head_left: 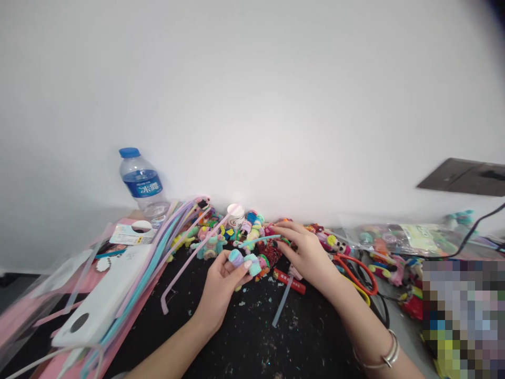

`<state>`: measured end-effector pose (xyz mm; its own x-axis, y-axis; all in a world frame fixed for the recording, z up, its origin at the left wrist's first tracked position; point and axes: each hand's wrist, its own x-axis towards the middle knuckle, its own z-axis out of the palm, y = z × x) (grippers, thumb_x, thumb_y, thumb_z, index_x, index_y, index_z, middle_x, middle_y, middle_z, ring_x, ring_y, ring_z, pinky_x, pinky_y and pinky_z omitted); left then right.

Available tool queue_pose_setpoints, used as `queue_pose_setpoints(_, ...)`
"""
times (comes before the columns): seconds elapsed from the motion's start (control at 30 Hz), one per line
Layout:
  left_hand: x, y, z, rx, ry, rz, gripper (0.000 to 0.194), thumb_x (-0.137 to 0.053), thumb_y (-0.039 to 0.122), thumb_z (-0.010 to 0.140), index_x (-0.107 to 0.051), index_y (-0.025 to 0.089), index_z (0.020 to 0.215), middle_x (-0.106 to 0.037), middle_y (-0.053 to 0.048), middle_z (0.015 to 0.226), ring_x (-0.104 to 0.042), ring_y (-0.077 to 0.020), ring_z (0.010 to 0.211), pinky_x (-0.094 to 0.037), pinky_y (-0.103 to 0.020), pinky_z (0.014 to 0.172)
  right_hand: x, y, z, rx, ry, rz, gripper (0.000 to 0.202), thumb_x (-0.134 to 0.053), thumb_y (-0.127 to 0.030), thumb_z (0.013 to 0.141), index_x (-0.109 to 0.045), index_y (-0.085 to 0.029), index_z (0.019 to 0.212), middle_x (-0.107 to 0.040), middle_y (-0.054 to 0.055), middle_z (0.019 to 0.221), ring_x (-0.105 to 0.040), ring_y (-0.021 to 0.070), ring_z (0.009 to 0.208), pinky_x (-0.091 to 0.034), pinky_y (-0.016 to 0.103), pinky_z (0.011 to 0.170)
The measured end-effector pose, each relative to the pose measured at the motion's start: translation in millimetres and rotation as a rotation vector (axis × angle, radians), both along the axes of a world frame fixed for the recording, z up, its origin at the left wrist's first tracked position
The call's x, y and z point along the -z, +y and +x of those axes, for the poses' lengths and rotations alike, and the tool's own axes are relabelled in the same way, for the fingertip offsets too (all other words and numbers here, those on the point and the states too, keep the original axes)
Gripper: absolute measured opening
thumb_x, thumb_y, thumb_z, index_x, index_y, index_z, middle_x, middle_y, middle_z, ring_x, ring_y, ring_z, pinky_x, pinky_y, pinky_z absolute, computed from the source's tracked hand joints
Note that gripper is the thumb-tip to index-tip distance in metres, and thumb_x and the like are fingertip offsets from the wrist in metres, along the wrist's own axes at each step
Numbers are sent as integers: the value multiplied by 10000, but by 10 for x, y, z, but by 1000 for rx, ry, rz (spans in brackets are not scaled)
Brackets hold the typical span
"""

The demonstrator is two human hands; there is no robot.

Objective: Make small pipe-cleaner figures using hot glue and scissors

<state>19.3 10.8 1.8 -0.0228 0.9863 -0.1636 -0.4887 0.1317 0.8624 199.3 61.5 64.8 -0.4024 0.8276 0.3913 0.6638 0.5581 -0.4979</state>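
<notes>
Two hands over black mat (252,337), both busy. L hand (219,287): thumb + fingers closed on pastel piece (244,263), lilac/aqua, fuzzy, held just above mat, approx. centre. R hand (303,252): fingertips look pinched on one end of blue stem (260,239); far end points twd L, just above piece. Whether stem joins piece: can't tell.

Risks, my judgement:
- Piece could squash or twist out of shape if L thumb presses hard; looks soft.
- Stem could bend wrong or slip, since R grip is at one end only, other end apparently unsupported.
- Toy pile (211,242) close behind; stem tip might snag, or a dropped piece get lost among similar colours.
- Crumbs on mat could cling to fuzz if piece is set down.
- Pink stem (193,260) near L hand, clear stick (282,305) + red tube (291,281) below R: easily knocked by a sleeve-less forearm.
</notes>
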Motion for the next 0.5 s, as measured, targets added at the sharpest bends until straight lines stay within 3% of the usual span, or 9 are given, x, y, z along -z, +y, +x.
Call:
queue_pose_setpoints(0.1, -2, -12, 9, 33, 4, 17, 242, -700, 253, 707, -501, 180, 822, -649, 21, 789, -637, -139, 780, -534, -259, 715, -126, -100, -118, -191, -54, -178, 348, -639, -198, 742, -629, -226, 1088, -663, 28, 858, -601, 175, 728, -478, 296, 674)
queue_pose_setpoints(0.13, -3, -13, 10, 46, 11, 24, 238, -703, 255, 704, -497, 180, 798, -645, 30, 761, -637, -137, 766, -532, -254, 707, -144, -124, -158, -252, -55, -212, 410, -676, -190, 700, -618, -224, 1105, -654, 22, 855, -589, 166, 706, -472, 278, 642)
queue_pose_setpoints(0.2, -3, -13, 6, 67, 30, 29, 239, -705, 262, 701, -489, 181, 761, -630, 45, 708, -635, -132, 729, -530, -239, 674, -139, -141, -215, -308, -46, -233, 327, -680, -129, 667, -661, -213, 983, -634, 11, 826, -573, 156, 712, -454, 258, 628)
queue_pose_setpoints(0.27, -3, -9, -4, 68, 51, 22, 230, -697, 283, 708, -503, 184, 780, -636, 44, 712, -637, -132, 705, -531, -240, 653, -99, -112, -219, -310, -2, -297, 236, -642, -79, 676, -665, -192, 881, -615, -1, 768, -555, 134, 661, -436, 236, 580)
queue_pose_setpoints(0.33, 0, -3, -15, 60, 66, 9, 224, -672, 315, 729, -531, 185, 846, -667, 13, 797, -650, -148, 722, -536, -268, 674, -49, -51, -173, -309, 113, -450, 236, -608, -66, 700, -640, -184, 902, -605, -13, 723, -547, 117, 608, -431, 221, 538)
queue_pose_setpoints(0.43, 4, 4, -24, 64, 78, -2, 236, -657, 337, 738, -573, 176, 889, -682, -32, 898, -659, -170, 753, -533, -285, 695, 4, 46, -73, -354, 403, -695, 285, -591, -89, 728, -589, -183, 997, -634, 9, 825, -603, 134, 724, -484, 247, 637)
queue_pose_setpoints(0.5, 5, 2, -23, 91, 98, 7, 221, -669, 328, 729, -609, 158, 857, -680, -30, 805, -645, -159, 699, -526, -259, 655, 18, 87, -28, -407, 537, -787, 314, -593, -102, 736, -571, -179, 1039, -642, 36, 933, -617, 157, 840, -492, 289, 742)
